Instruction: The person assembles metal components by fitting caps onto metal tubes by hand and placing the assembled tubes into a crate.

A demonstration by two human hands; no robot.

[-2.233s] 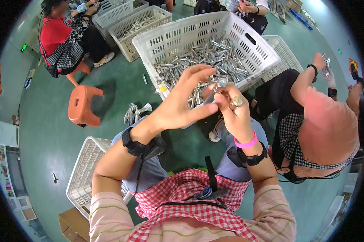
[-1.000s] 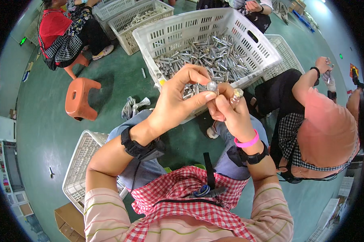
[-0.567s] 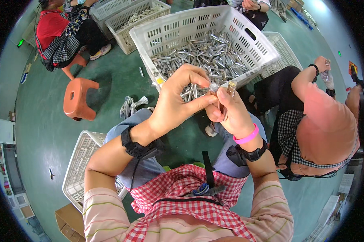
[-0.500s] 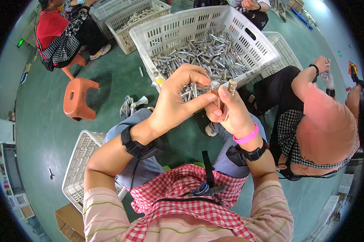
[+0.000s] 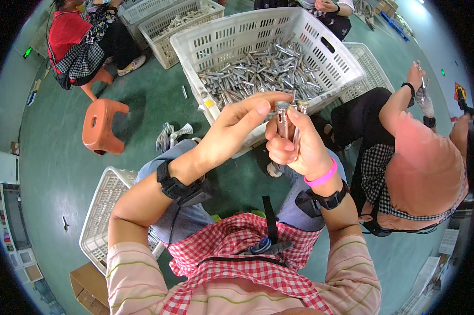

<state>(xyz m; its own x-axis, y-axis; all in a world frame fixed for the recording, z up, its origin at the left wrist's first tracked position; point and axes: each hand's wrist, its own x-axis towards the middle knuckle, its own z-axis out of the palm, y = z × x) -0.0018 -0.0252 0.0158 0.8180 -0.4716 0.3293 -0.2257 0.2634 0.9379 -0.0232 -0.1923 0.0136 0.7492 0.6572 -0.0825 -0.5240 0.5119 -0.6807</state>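
My right hand [image 5: 302, 142], with a pink band at its wrist, is closed round two shiny metal tubes held upright over the near edge of the big white crate [image 5: 347, 79]. The left metal tube [image 5: 282, 122] shows a small slot near its top; the other metal tube [image 5: 301, 108] is partly hidden by my thumb. My left hand [image 5: 236, 123] hovers beside them from the left, thumb and fingers apart. Its forefinger reaches over the tube tops; whether it touches them I cannot tell. A heap of similar metal tubes [image 5: 263, 71] fills the crate's bottom.
To the left stands an orange stool [image 5: 94, 126]; grey gloves [image 5: 171, 136] lie on the floor nearby. A white basket [image 5: 103, 220] sits by my left leg, a cardboard box [image 5: 87, 286] behind it. Co-workers sit close on the right [image 5: 426, 168], far left [image 5: 71, 37] and beyond the crate.
My left thumb and fingers have come off the left tube and opened. My right hand keeps both tubes, now closer together and more upright.
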